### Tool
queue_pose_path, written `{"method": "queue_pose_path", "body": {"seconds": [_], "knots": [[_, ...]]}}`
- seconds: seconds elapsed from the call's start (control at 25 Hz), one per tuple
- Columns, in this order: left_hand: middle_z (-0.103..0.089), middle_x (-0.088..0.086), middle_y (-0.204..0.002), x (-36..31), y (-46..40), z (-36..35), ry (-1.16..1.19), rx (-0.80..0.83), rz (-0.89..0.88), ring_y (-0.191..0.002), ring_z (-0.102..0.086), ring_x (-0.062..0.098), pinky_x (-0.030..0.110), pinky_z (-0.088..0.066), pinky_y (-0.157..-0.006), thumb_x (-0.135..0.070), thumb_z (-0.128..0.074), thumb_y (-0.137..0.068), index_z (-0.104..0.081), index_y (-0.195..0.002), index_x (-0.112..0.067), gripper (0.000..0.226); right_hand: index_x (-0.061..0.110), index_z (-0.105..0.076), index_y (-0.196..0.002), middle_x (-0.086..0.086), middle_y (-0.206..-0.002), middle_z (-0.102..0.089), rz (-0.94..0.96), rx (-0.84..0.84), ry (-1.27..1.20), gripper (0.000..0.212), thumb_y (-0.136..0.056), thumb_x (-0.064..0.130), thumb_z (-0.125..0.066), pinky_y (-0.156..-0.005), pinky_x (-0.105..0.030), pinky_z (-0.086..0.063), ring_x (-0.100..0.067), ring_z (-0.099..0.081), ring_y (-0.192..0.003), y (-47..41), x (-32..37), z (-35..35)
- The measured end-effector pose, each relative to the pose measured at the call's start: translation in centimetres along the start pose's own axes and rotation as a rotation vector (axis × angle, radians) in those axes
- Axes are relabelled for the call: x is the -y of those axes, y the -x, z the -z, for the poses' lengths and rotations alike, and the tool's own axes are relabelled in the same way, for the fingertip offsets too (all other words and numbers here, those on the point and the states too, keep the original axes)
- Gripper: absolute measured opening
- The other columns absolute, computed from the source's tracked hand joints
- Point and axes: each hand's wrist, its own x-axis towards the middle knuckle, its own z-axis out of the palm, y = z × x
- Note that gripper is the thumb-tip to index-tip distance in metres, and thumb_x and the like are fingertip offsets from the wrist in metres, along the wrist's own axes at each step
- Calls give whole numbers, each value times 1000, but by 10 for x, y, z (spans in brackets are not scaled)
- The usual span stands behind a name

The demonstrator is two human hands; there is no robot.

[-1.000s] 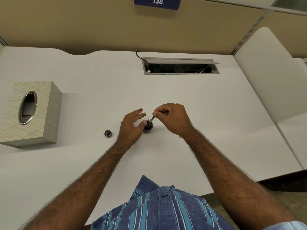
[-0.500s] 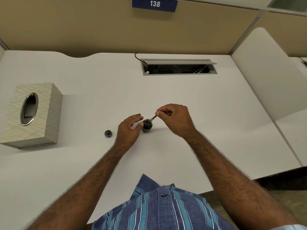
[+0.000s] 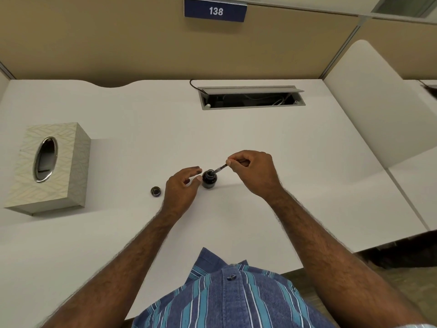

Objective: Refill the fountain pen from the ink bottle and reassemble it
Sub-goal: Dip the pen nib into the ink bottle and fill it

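A white desk [image 3: 260, 143] filled the view from above, seen by the person seated at its near edge. Toward the desk's left edge stood a pale patterned tissue box [image 3: 47, 166] with an oval opening on top. Near the middle of the desk lay a small dark bottle cap [image 3: 155, 191], apart from the bottle. Just right of the cap, the left hand [image 3: 182, 188] rested with its fingers loosely spread and open, the fingertips just beside the ink bottle (whether they touched the glass could not be told). The ink bottle [image 3: 209, 178] stood upright and uncapped, in the middle of the desk. A thin pen part [image 3: 220, 168] slanted down into the bottle's mouth. The right hand [image 3: 254, 172] pinched the upper end of that part between thumb and forefinger, the other fingers curled in. At the desk's far edge, a cable hatch [image 3: 251, 98] sat open. On the tan partition behind hung a blue sign [image 3: 215, 10] reading 138.
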Motion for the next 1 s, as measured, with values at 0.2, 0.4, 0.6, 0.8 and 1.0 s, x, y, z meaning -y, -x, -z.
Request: {"method": "queue_pose_path", "body": {"seconds": [0.2,0.4,0.6,0.8,1.0], "knots": [[-77,-11,-119,-2,5,6,-1,5,-1,-119,-70,9,36,-57,-102,-15,-73,-97,-81,-113,-19,19,17,-85,-95,17,-77,-76,-18,-30,-20,8,-94,22,-79,-73,-9,-51,3,-70,-74,6,0,2],[-76,-15,-115,-4,11,12,7,15,19,-117,-71,11,31,-57,-99,-18,-74,-97,-81,-115,-18,19,18,-85,-92,8,-77,-79,-69,-79,-85,8,-93,23,-78,-79,-27,-62,-11,-77,-78,15,-2,3],[-77,-17,-109,-9,21,13,15,44,-5,-109,-72,9,23,-56,-89,-21,-74,-98,-81,-110,-22,15,14,-84,-93,-3,-77,-80,-192,-174,-305,7,-93,19,-79,-75,-32,-65,-15,-74,-71,29,-6,0],[-81,-6,-112,-24,31,5,25,99,-24,-104,-71,-4,10,-52,-85,-28,-72,-99,-83,-112,-18,19,3,-78,-101,-11,-86,-74,-504,-213,-904,7,-95,7,-77,-78,-31,-64,-21,-71,-79,46,1,-10],[-82,-14,-101,-50,37,0,187,91,43,-90,-72,-9,22,-57,-91,-32,-72,-100,-83,-102,-25,13,4,-73,-97,-7,-79,-74,-728,-165,-1326,5,-100,8,-71,-68,-25,-64,-14,-71,-74,53,11,-20]]}}
